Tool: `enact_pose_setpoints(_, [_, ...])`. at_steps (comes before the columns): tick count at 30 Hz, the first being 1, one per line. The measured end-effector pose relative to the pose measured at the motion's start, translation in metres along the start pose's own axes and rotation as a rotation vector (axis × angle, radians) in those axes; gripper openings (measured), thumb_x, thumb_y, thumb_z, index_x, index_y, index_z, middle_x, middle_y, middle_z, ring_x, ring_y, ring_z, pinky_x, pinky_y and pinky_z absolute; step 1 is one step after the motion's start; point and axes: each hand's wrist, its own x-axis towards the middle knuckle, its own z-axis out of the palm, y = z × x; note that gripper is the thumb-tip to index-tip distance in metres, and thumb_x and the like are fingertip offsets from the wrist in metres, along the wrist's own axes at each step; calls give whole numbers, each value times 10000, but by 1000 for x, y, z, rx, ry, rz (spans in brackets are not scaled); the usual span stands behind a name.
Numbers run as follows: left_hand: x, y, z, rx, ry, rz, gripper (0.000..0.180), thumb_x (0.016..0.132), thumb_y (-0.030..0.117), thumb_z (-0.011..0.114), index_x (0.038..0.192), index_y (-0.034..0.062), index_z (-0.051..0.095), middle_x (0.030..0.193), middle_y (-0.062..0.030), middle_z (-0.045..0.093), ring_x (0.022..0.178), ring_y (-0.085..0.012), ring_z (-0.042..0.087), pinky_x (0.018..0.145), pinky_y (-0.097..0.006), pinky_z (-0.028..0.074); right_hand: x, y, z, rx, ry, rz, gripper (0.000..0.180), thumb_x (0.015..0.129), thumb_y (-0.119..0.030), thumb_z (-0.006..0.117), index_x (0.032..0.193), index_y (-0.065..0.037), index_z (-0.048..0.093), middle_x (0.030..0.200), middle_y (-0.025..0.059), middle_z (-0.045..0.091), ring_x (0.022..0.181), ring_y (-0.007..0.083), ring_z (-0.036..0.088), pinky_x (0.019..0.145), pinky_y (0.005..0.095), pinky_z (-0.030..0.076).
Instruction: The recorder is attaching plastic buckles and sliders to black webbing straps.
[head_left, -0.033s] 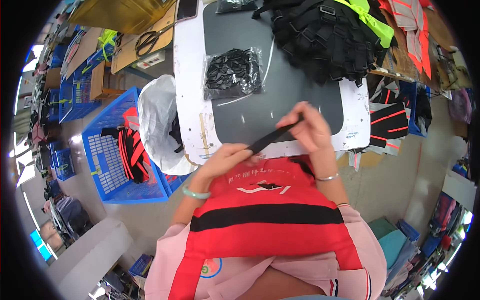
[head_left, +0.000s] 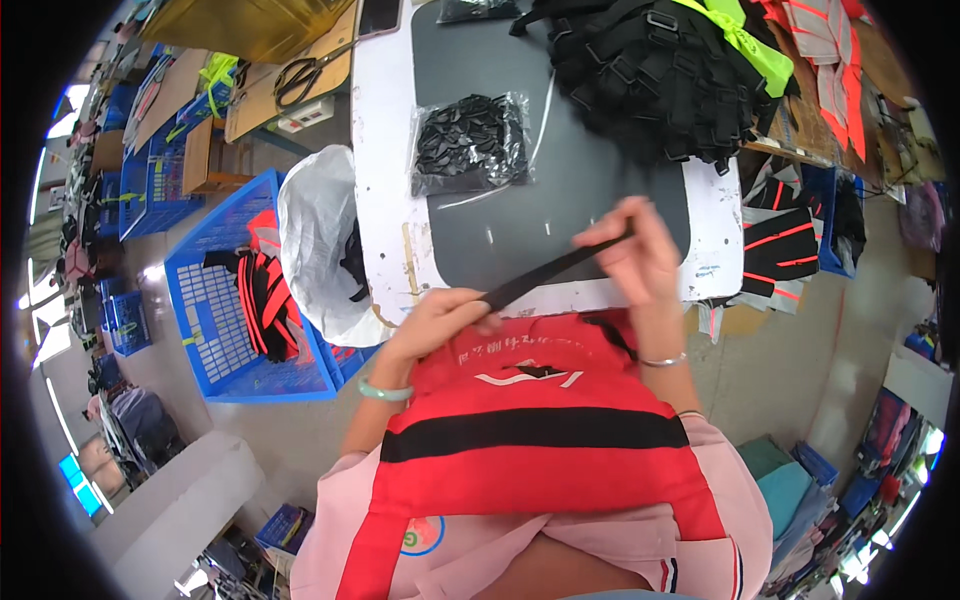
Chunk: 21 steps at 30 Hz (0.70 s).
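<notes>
A black webbing strap (head_left: 550,272) is stretched between my two hands above the front edge of the table. My left hand (head_left: 447,318) grips its lower left end. At the upper right end, the thumb and fingers of my right hand (head_left: 640,250) pinch the strap; the fingertips are slightly blurred. Beyond my hands, a clear plastic bag of small black plastic pieces (head_left: 472,145) lies on the table. A large pile of black straps with buckles (head_left: 650,90) sits at the far right, with a neon yellow strip (head_left: 745,45) over it.
The white table (head_left: 385,225) has a dark grey top panel. On its left stand a white sack (head_left: 315,235) and a blue crate (head_left: 250,380) holding black and orange-red strips. Scissors (head_left: 300,80) lie on a side board. Striped strips (head_left: 780,245) hang at the right.
My right hand has moved right, and my left hand slightly left. A longer length of strap now shows between them.
</notes>
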Motion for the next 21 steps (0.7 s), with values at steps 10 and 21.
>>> enact_pose_setpoints(10, [0, 26, -52, -577, 857, 432, 90, 859, 100, 612, 862, 46, 540, 813, -91, 623, 749, -160, 633, 679, -307, 533, -8, -93, -10, -481, 595, -609, 351, 997, -363, 368, 963, -52, 529, 626, -25, 323, 490, 80, 260, 442, 225, 228])
enact_pose_setpoints(21, [131, 72, -71, 1054, 794, 370, 225, 773, 158, 668, 882, -32, 615, 805, -196, 596, 796, -384, 602, 711, -396, 494, -5, 12, -18, -1297, 399, 21, 266, 960, -245, 464, 837, -19, 530, 626, -26, 415, 585, 72, 364, 527, 240, 332])
